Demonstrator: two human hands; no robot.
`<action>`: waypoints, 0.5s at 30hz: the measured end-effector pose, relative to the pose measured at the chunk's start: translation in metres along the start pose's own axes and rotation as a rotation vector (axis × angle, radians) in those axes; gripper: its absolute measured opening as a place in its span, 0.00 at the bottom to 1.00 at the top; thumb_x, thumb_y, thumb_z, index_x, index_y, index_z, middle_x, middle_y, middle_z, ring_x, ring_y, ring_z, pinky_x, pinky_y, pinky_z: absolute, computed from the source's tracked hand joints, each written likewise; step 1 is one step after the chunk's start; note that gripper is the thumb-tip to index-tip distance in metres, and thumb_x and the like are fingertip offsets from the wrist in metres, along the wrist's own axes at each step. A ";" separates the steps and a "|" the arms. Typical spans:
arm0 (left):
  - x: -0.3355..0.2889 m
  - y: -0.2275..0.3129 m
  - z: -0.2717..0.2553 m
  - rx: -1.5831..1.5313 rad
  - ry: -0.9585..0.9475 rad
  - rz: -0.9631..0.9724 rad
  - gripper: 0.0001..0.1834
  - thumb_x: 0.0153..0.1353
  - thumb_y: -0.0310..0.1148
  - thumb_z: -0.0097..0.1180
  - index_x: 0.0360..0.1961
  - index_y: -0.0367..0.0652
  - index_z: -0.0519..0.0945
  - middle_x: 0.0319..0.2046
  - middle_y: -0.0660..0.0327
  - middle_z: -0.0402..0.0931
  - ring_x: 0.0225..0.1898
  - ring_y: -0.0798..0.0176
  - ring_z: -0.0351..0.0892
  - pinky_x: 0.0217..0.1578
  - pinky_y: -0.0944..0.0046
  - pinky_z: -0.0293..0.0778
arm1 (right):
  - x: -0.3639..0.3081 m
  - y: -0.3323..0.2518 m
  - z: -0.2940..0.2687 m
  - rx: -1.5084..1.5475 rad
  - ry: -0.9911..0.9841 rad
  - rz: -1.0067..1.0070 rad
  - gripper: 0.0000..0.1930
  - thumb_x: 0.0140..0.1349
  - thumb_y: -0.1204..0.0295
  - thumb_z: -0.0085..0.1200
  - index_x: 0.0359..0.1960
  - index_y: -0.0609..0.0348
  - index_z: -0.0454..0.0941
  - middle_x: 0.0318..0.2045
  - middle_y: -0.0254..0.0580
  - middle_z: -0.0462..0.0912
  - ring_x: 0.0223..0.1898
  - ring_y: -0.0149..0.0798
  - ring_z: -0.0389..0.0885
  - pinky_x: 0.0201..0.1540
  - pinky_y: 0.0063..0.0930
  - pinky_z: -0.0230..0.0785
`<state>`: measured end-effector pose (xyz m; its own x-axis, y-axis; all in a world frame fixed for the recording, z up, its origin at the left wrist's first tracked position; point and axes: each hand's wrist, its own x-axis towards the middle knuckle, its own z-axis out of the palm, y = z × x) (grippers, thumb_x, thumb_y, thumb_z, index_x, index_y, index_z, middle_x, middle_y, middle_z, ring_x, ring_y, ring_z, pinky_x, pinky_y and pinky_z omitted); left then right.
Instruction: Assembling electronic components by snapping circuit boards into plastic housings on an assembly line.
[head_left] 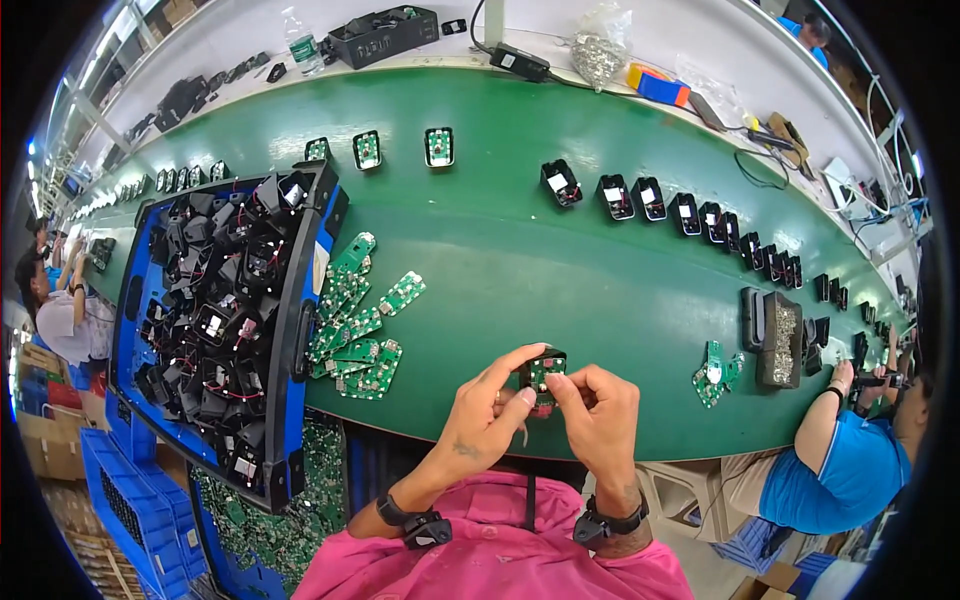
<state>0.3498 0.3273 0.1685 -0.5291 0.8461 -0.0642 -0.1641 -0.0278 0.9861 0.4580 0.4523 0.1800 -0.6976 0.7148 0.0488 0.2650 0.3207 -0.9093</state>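
Close to the table's near edge, both my hands hold one small black plastic housing (545, 353) with a green circuit board (541, 378) in it. My left hand (486, 408) grips its left side, the forefinger along the far rim and the thumb at the near left. The right hand (597, 408) closes on the right side, with its thumb pressed on the board. Something reddish shows below the housing, too small to make out. To the left lies a loose pile of green circuit boards (352, 340). Beside it, a blue and black crate (310, 270) is heaped with black housings (215, 325).
Housings with boards (439, 147) stand at the far left; a row of black housings (615, 197) curves along the right. A tray of small metal parts (782, 345) and a few boards (712, 372) lie right. A co-worker in blue (845, 460) sits there. Below left is a board-filled crate (275, 510).
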 end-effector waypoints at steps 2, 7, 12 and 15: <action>0.002 -0.005 -0.002 0.155 0.045 0.006 0.26 0.68 0.19 0.47 0.68 0.37 0.66 0.53 0.54 0.77 0.34 0.72 0.81 0.28 0.74 0.76 | 0.001 0.001 0.001 -0.061 -0.006 -0.009 0.13 0.62 0.69 0.66 0.26 0.67 0.81 0.19 0.44 0.81 0.19 0.33 0.77 0.22 0.28 0.66; 0.007 -0.006 0.002 0.066 0.072 -0.043 0.23 0.69 0.21 0.47 0.65 0.37 0.66 0.50 0.54 0.78 0.29 0.73 0.80 0.24 0.74 0.75 | 0.005 0.013 0.013 0.060 -0.029 -0.079 0.13 0.67 0.70 0.60 0.48 0.65 0.79 0.27 0.48 0.84 0.23 0.39 0.81 0.28 0.31 0.74; 0.014 -0.008 -0.004 0.034 0.044 -0.083 0.21 0.70 0.21 0.47 0.63 0.37 0.65 0.50 0.52 0.78 0.28 0.72 0.80 0.23 0.75 0.74 | 0.011 0.005 0.017 0.150 -0.136 -0.003 0.21 0.71 0.71 0.52 0.64 0.60 0.72 0.29 0.44 0.82 0.24 0.33 0.80 0.30 0.29 0.74; 0.014 -0.008 -0.005 -0.076 0.058 -0.127 0.21 0.70 0.21 0.46 0.63 0.37 0.65 0.49 0.51 0.78 0.28 0.72 0.80 0.21 0.75 0.75 | 0.012 0.003 0.018 0.267 -0.192 0.074 0.22 0.71 0.72 0.51 0.66 0.58 0.71 0.28 0.38 0.80 0.25 0.27 0.77 0.30 0.26 0.73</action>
<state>0.3394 0.3363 0.1586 -0.5465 0.8135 -0.1988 -0.2944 0.0356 0.9550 0.4386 0.4512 0.1702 -0.8025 0.5916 -0.0776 0.1542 0.0799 -0.9848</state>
